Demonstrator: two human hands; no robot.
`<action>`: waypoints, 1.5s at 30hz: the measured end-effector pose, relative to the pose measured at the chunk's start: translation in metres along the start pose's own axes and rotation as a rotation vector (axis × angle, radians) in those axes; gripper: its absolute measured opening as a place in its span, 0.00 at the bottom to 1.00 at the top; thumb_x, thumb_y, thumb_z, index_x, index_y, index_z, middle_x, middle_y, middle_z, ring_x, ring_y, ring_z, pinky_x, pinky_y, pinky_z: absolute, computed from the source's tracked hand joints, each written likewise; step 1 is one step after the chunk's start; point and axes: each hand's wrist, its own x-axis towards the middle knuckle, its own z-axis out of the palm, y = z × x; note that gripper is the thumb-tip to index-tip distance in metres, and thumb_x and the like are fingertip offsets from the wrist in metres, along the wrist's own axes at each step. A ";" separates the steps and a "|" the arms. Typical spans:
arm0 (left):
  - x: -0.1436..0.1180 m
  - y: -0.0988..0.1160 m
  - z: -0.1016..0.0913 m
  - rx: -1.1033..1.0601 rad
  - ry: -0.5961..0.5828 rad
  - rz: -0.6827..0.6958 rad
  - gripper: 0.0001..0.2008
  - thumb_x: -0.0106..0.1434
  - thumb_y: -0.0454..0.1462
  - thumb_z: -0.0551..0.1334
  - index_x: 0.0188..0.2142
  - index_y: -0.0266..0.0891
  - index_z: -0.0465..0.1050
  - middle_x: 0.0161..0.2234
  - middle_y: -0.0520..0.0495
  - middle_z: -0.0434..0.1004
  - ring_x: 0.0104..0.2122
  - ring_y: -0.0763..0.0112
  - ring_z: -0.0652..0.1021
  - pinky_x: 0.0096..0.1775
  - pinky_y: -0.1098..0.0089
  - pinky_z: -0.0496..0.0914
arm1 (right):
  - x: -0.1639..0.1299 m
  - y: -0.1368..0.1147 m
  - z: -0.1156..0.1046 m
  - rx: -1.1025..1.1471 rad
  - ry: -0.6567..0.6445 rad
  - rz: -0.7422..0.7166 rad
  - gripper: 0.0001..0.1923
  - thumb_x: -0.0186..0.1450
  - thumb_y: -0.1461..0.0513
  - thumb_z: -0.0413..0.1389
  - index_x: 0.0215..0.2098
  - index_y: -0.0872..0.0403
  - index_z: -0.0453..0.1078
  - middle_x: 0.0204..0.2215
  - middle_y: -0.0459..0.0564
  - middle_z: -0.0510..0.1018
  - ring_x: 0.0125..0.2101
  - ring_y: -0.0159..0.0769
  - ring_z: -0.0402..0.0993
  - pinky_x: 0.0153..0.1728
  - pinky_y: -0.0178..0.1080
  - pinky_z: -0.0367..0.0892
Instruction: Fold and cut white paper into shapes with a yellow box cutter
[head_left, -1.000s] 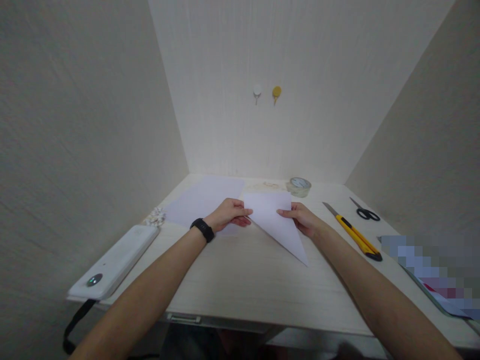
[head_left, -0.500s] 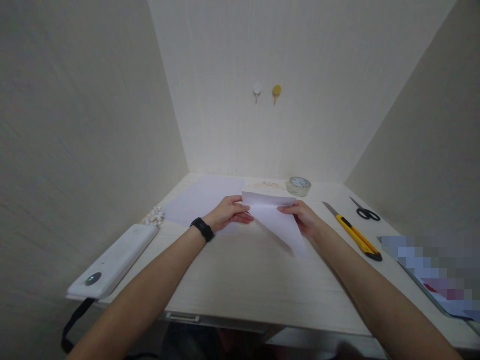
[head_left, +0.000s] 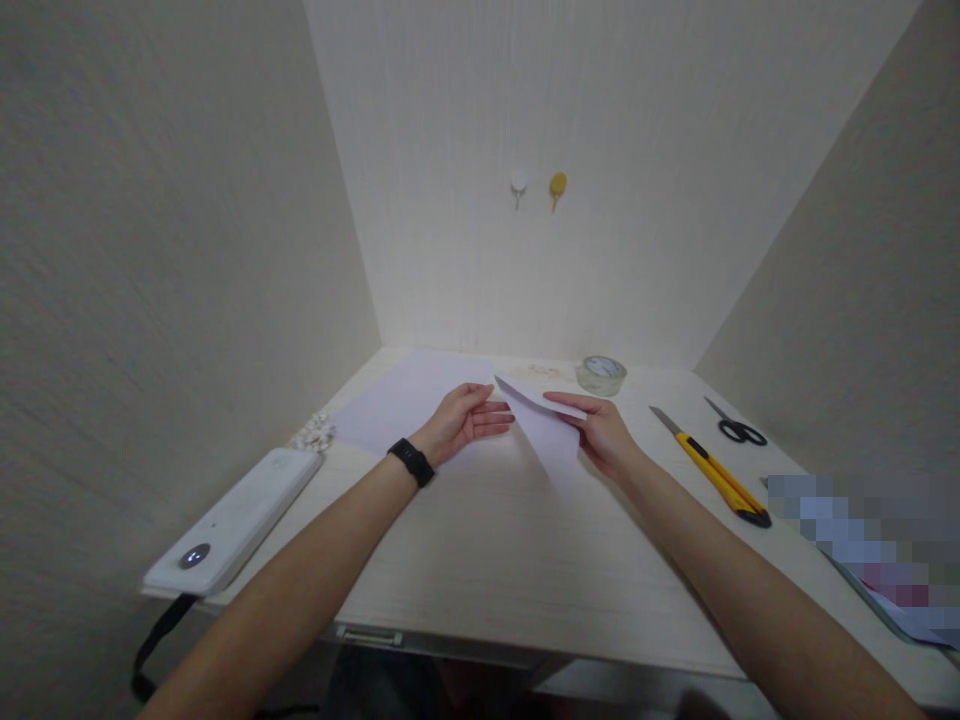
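Single head-worn view, looking forward and down from the near edge across the desk; both forearms enter from below, back wall far ahead.

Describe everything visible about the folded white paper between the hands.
The folded white paper is a thin, plain sheet creased into a long triangle, its narrow tip pointing toward the camera. It is lifted and tilted above the pale wooden desk, its top edge seen nearly edge-on. The right hand pinches its right side; the left hand, fingers open, sits beside its left corner, contact unclear.
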 end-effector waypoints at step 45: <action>0.003 0.080 0.099 0.999 0.022 1.158 0.02 0.57 0.36 0.69 0.29 0.40 0.80 0.29 0.50 0.81 0.30 0.71 0.78 0.35 0.71 0.70 | -0.015 -0.146 0.016 -0.562 -0.051 -0.827 0.09 0.61 0.55 0.63 0.37 0.49 0.81 0.34 0.48 0.84 0.35 0.38 0.80 0.39 0.39 0.74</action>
